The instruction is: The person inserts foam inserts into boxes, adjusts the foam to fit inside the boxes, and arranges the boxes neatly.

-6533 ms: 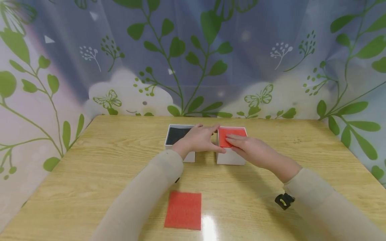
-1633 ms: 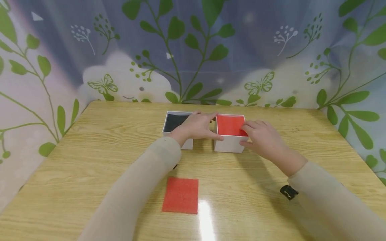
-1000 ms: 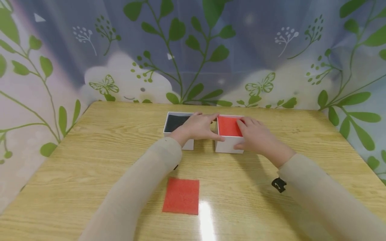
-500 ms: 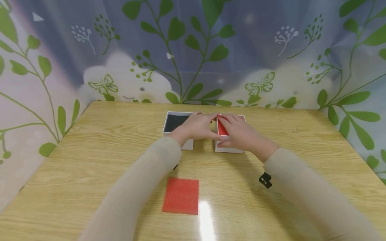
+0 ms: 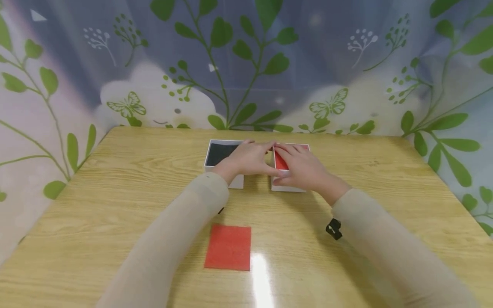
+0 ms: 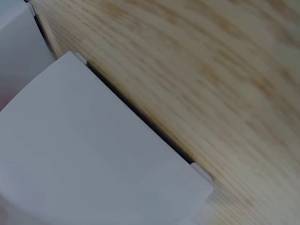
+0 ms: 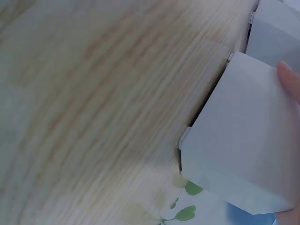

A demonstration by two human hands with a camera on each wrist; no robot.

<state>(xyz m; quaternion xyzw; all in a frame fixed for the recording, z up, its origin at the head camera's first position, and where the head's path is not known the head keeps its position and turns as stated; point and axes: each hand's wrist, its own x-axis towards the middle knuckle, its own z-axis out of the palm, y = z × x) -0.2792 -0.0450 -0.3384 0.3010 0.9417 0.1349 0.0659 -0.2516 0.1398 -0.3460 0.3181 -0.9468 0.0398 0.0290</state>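
Presently, I observe the left hand point(image 5: 246, 159) lying across the near right part of a white box with a black lining point(image 5: 216, 154), fingers extended and relaxed, thumb reaching to the neighbouring white box point(image 5: 288, 187). That second box stands just beside the first, at the far middle of the bench point(image 5: 115, 201). It carries a red pad point(image 5: 280, 162) in its top, mostly covered by the right hand point(image 5: 304, 170). The right hand's fingers lie flat over the pad, thumb against the box's near wall; I cannot tell whether it has a firm hold of anything. A second red sheet point(image 5: 228, 247) lies flat on the bench, well apart, near the person. The left wrist view shows only a white box wall point(image 6: 93, 159) and wood grain. The right wrist view shows a fingertip point(image 7: 290, 84) on the white wall point(image 7: 243, 136).
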